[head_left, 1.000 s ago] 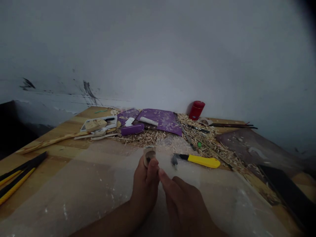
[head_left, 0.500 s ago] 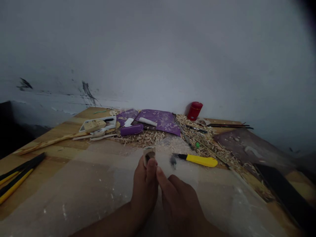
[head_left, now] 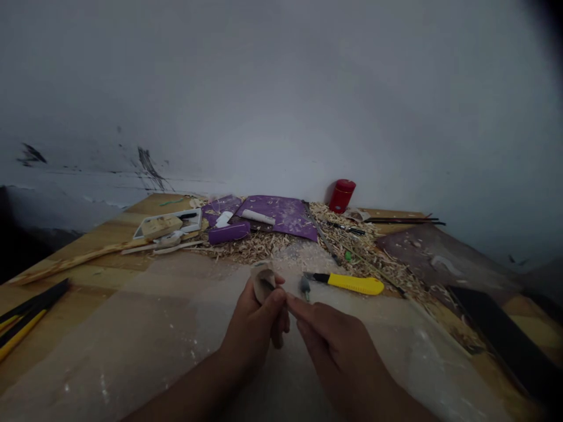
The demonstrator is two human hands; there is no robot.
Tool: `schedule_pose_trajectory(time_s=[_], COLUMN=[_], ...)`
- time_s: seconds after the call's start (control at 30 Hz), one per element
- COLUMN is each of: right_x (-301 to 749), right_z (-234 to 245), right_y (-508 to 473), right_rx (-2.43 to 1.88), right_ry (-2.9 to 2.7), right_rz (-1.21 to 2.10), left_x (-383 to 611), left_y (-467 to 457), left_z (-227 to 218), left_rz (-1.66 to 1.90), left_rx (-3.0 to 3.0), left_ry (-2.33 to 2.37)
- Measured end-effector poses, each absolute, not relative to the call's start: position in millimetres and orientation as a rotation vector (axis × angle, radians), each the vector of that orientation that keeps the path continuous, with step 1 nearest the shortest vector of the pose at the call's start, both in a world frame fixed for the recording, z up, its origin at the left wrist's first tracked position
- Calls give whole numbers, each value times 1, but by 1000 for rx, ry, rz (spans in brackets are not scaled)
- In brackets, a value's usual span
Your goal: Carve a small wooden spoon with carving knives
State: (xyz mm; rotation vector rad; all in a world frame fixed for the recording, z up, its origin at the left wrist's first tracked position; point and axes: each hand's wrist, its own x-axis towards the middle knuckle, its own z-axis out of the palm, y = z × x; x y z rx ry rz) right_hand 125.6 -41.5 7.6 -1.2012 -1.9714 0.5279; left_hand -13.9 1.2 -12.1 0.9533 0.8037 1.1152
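Currently, a small curved piece of carved wood (head_left: 264, 283) is gripped in the left hand (head_left: 251, 321), held between the thumb and curled fingers near the middle of the view, with its upper end showing above the thumb. The right hand (head_left: 338, 335) is held just beside it, toward 4 o'clock, its fingers drawn closely together and its fingertips (head_left: 292, 303) brought up near the left thumb; whether anything is pinched there cannot be told. Just beyond, at 1 o'clock, a small dark-handled carving tool (head_left: 305, 287) is laid on the dusty tabletop (head_left: 132, 351), beside a yellow utility knife (head_left: 356, 284) at 2 o'clock. Any lettering on the knife is too small to be read. Wood shavings (head_left: 259, 249) are heaped at 12 o'clock, and a purple sheet (head_left: 281, 217), a purple block (head_left: 229, 232) and a red canister (head_left: 342, 196) are placed toward the wall (head_left: 281, 88). A white tray (head_left: 167, 223) is seen at 11 o'clock, yellow-and-black tools (head_left: 20, 335) at 9 o'clock, and a black board (head_left: 497, 331) at 3 o'clock.
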Motion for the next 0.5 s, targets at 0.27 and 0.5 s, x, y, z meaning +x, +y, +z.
schedule_pose_trajectory(time_s=[0.27,0.5], right_x=[137,136], right_z=[21,21], right_y=[-50,-51], right_rx=[-1262,-1240], right_ry=[-2201,-2290], right_rz=[395,287], left_x=[-22,-15], left_y=[3,0], left_z=[-13,-12], left_rz=[988,1025], left_rx=[940,954], left_ry=[758,834])
